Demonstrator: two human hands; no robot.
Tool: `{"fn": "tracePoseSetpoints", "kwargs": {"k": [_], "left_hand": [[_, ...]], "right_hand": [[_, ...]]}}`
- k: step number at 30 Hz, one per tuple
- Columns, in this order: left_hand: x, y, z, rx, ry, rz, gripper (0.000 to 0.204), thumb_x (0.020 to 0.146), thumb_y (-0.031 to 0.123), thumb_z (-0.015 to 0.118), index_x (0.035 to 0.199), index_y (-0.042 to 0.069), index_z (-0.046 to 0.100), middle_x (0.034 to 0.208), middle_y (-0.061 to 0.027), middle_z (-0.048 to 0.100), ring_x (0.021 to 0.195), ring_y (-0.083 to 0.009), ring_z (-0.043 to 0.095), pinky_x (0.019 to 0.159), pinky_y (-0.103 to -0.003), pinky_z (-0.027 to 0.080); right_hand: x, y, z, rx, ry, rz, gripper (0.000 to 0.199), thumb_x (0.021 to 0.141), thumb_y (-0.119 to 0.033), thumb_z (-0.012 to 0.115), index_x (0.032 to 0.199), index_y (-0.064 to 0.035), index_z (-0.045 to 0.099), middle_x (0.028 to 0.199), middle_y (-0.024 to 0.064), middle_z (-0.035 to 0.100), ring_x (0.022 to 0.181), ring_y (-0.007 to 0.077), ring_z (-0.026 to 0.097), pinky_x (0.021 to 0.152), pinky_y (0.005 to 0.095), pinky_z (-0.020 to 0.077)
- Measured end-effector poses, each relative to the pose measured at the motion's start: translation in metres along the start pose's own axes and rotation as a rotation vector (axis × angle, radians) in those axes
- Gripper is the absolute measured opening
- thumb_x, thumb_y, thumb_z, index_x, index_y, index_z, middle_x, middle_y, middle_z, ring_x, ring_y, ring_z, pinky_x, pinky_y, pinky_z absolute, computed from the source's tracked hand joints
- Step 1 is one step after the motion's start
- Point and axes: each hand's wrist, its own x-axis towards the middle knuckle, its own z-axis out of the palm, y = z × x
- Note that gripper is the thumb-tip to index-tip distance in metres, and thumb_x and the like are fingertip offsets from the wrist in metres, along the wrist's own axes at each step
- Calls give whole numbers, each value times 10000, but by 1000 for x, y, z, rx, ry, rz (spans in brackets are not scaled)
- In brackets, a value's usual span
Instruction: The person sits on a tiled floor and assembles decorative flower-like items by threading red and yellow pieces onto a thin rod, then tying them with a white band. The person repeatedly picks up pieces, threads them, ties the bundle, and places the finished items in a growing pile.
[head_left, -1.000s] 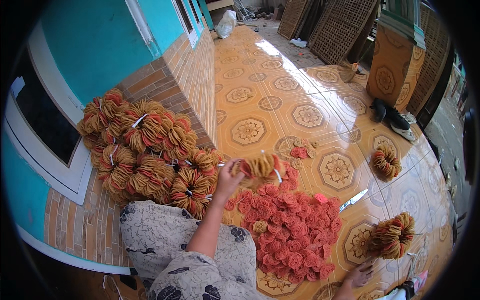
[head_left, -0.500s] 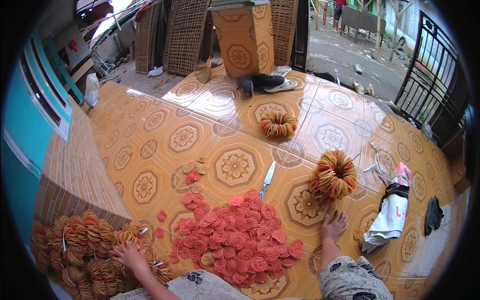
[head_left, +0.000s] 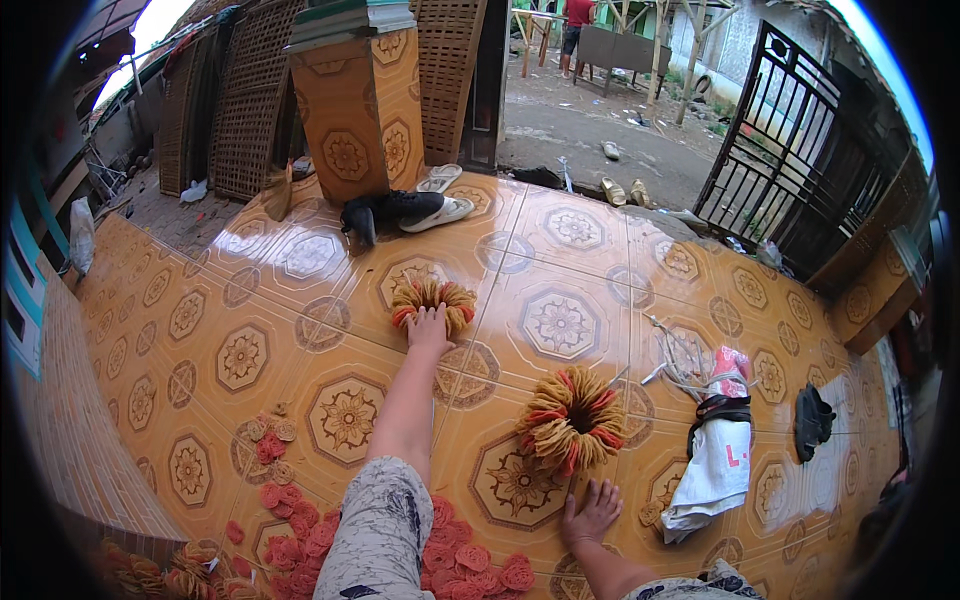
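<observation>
My left arm stretches far forward, and my left hand (head_left: 428, 332) has its fingers curled over the near side of a small ring of strung wavy discs (head_left: 455, 304), tan and orange, resembling dried crackers. My right hand (head_left: 593, 514) lies flat on the tiles, fingers spread, holding nothing. Just beyond it sits a larger ring of tan and orange discs (head_left: 548, 440). Loose pink discs (head_left: 455, 553) form a pile at the lower left, partly hidden by my left sleeve. More strung bunches (head_left: 140, 575) show at the lower left edge.
Right of the larger ring lies a white sack (head_left: 708, 475) tied with a black band, with cords (head_left: 685, 372) beside it. Dark sandals (head_left: 815, 422) lie farther right. Shoes (head_left: 400, 212) stand by the tiled pillar (head_left: 350, 150). A metal gate (head_left: 770, 130) and a person (head_left: 577, 25) are beyond.
My left hand has left the strung bunches at lower left and reached forward to the small far ring. My view has shifted to the right; my right hand stays on the floor.
</observation>
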Motion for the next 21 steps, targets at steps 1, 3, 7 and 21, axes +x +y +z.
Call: {"fn": "tracePoseSetpoints", "kwargs": {"k": [1, 3, 7, 21], "left_hand": [[9, 4, 7, 61, 25, -2, 853, 709, 399, 843, 1378, 45, 449, 1405, -130, 482, 1344, -309, 411, 1119, -504, 310], [8, 4, 16, 245, -53, -53, 812, 683, 405, 857, 1331, 78, 493, 1337, -92, 516, 1302, -292, 435, 1109, -514, 311], [-57, -1, 21, 273, -47, 24, 692, 644, 444, 859, 1201, 138, 583, 1227, -72, 572, 1256, -263, 479, 1108, -542, 288], [-454, -6, -116, -1906, 391, -576, 493, 898, 171, 713, 1309, 5, 497, 1186, -111, 631, 1073, -209, 630, 947, -353, 513]], "right_hand": [[2, 1, 1, -14, -37, 9, 658, 941, -473, 488, 1476, -111, 363, 1566, 183, 238, 1481, 361, 128, 1191, 551, 49], [3, 4, 3, 20, -14, -31, 665, 945, -481, 469, 1479, -100, 363, 1570, 196, 220, 1477, 383, 116, 1184, 571, 41], [2, 10, 12, -4, 26, -71, 667, 946, -483, 460, 1473, -84, 370, 1570, 209, 211, 1475, 402, 109, 1182, 577, 42], [-3, 13, 24, 7, 136, -54, 625, 961, -483, 446, 1457, -106, 392, 1547, 162, 296, 1466, 348, 200, 1187, 534, 101]]}}
